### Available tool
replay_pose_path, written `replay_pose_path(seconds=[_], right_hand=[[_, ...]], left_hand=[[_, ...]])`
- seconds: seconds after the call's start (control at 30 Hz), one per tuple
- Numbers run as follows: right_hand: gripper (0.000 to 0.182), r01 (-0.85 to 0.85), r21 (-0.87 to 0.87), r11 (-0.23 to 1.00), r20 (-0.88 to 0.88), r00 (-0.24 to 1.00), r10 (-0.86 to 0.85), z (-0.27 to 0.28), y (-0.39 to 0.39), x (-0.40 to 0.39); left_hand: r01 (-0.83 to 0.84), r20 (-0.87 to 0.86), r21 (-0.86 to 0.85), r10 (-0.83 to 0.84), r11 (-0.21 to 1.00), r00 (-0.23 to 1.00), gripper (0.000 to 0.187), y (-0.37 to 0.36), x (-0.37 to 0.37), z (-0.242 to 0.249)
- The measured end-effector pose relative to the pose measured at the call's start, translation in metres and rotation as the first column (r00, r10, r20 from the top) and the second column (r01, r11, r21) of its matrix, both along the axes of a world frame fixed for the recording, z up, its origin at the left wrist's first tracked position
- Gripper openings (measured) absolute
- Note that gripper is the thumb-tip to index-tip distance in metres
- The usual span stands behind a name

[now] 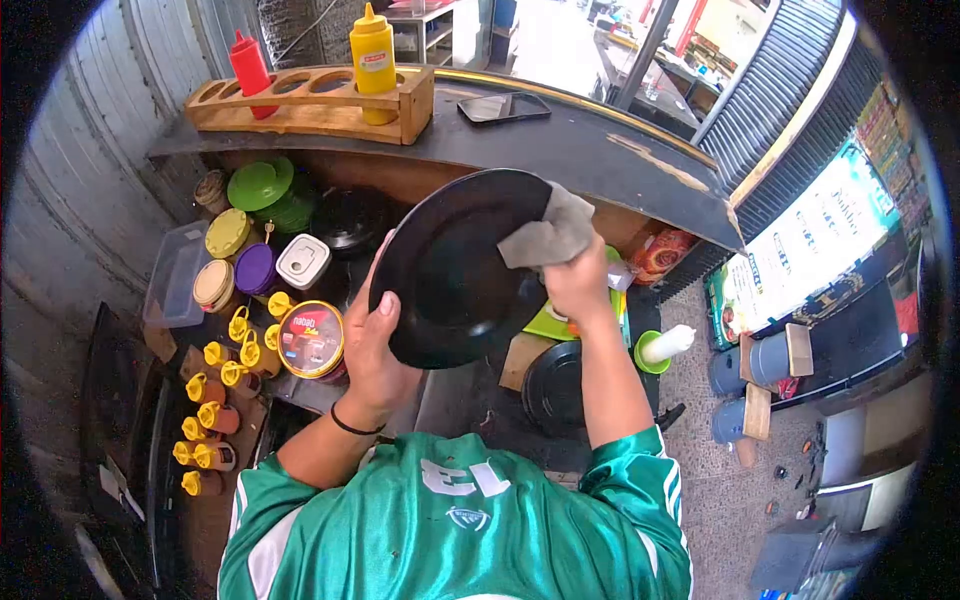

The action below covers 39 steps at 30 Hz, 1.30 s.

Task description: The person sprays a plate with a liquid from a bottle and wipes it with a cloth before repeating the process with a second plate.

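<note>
A black plate [450, 270] is held up tilted before my chest. My left hand [375, 345] grips its left edge, with the thumb on the upper face and the other fingers hidden behind. On the plate's right rim, my right hand [580, 280] is closed around a grey cloth [555, 230] that is pressed against the surface. Below my right forearm lie more black plates [557, 385] on the counter. Close to my left wrist stands a round tub [311, 340] with a red and brown lid.
A wooden rack [300, 105] on the shelf holds a red squeeze bottle [252, 70] and a yellow one [374, 65]. A phone [504, 107] lies beside it. Several yellow-capped bottles [218, 417] and lidded containers [302, 262] crowd the left. A green cup [651, 355] stands right.
</note>
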State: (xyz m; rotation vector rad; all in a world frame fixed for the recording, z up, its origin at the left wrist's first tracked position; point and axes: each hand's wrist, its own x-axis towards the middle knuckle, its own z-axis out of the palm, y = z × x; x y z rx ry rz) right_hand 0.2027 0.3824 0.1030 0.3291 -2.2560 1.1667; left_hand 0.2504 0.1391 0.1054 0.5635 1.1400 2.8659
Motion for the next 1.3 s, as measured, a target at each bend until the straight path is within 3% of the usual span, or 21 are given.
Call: replay_pose_path(seconds=[0.07, 0.13, 0.2, 0.4, 0.63, 0.7, 0.73, 0.77, 0.87, 0.9, 0.93, 1.03, 1.07, 1.13, 1.17, 1.2, 1.23, 1.27, 1.3], right_hand=[[0.035, -0.168, -0.472, 0.866, -0.06, 0.986, 0.158, -0.009, 0.0, 0.014], [0.036, -0.205, -0.486, 0.849, -0.106, 0.979, 0.176, -0.01, -0.001, 0.023], [0.036, -0.27, -0.709, 0.651, -0.171, 0.962, 0.213, -0.015, -0.007, 0.035], [0.032, -0.294, -0.755, 0.585, -0.186, 0.953, 0.239, -0.048, -0.009, 0.041], [0.033, -0.244, -0.919, 0.31, -0.161, 0.949, 0.27, -0.061, -0.055, 0.054], [0.033, -0.268, -0.922, 0.281, -0.177, 0.934, 0.31, -0.072, -0.063, 0.054], [0.033, -0.291, -0.922, 0.254, -0.193, 0.917, 0.351, -0.063, -0.072, 0.055], [0.022, -0.19, -0.959, 0.208, -0.124, 0.948, 0.291, -0.051, -0.085, 0.061], [0.021, -0.218, -0.967, 0.134, -0.164, 0.93, 0.33, -0.04, -0.104, 0.061], [0.02, -0.217, -0.975, 0.048, -0.189, 0.923, 0.336, -0.028, -0.11, 0.059], [0.02, -0.222, -0.974, 0.048, -0.194, 0.924, 0.33, -0.03, -0.109, 0.053], [0.024, -0.076, -0.963, 0.259, -0.046, 0.992, 0.119, -0.029, -0.095, 0.029], [0.023, -0.076, -0.86, 0.504, -0.059, 0.997, 0.05, -0.028, -0.077, 0.023], [0.02, -0.019, -0.627, 0.778, -0.132, 0.988, -0.083, -0.005, -0.052, 0.026], [0.02, 0.003, -0.519, 0.855, -0.077, 0.996, -0.05, 0.003, -0.036, 0.03], [0.02, 0.022, -0.405, 0.914, -0.016, 0.999, -0.031, 0.008, -0.021, 0.036], [0.028, 0.003, -0.222, 0.975, -0.079, 0.997, -0.021, 0.018, -0.01, 0.047], [0.028, 0.008, -0.224, 0.975, -0.076, 0.997, -0.026, 0.025, -0.001, 0.051], [0.03, -0.005, 0.008, 1.0, 0.025, 1.0, 0.005, 0.03, 0.008, 0.051]], left_hand=[[0.019, 0.009, 0.084, -0.02, 0.996, 1.0, 0.067, -0.001, -0.002, -0.003], [0.006, -0.011, 0.088, -0.005, 0.996, 1.0, 0.07, 0.0, -0.007, -0.007], [-0.012, -0.03, 0.094, 0.015, 0.996, 0.999, 0.07, 0.001, -0.007, -0.004], [-0.041, -0.021, 0.116, 0.043, 0.992, 0.999, 0.066, 0.007, -0.014, 0.008], [-0.092, 0.003, 0.137, 0.093, 0.986, 0.996, 0.059, 0.004, -0.024, 0.014], [-0.074, 0.008, 0.185, 0.074, 0.98, 0.997, 0.057, 0.004, -0.025, 0.016], [-0.055, 0.012, 0.235, 0.054, 0.97, 0.998, 0.056, 0.004, -0.026, 0.016], [-0.053, 0.008, 0.235, 0.053, 0.971, 0.999, 0.056, 0.005, -0.027, 0.016], [-0.096, -0.051, 0.207, 0.109, 0.974, 0.993, 0.056, 0.01, -0.032, 0.016], [-0.159, -0.031, 0.231, 0.17, 0.96, 0.985, 0.055, 0.016, -0.032, 0.017], [-0.22, -0.011, 0.254, 0.23, 0.942, 0.973, 0.054, 0.021, -0.033, 0.017], [-0.238, 0.1, 0.291, 0.218, 0.926, 0.971, 0.046, 0.036, -0.038, -0.009], [-0.229, 0.089, 0.294, 0.212, 0.928, 0.973, 0.046, 0.037, -0.039, -0.031], [-0.199, 0.151, -0.068, 0.208, 0.978, 0.967, 0.051, 0.035, -0.037, -0.076], [-0.202, 0.138, -0.056, 0.208, 0.978, 0.968, 0.051, 0.031, -0.041, -0.079], [-0.268, 0.087, -0.034, 0.27, 0.963, 0.959, 0.054, 0.02, -0.048, -0.08], [-0.329, 0.044, -0.015, 0.329, 0.944, 0.943, 0.056, 0.01, -0.052, -0.075], [-0.439, -0.284, -0.017, 0.417, 0.898, 0.864, 0.067, 0.003, -0.066, -0.067], [-0.469, -0.4, -0.134, 0.386, 0.873, 0.831, 0.072, -0.002, -0.067, -0.046]])
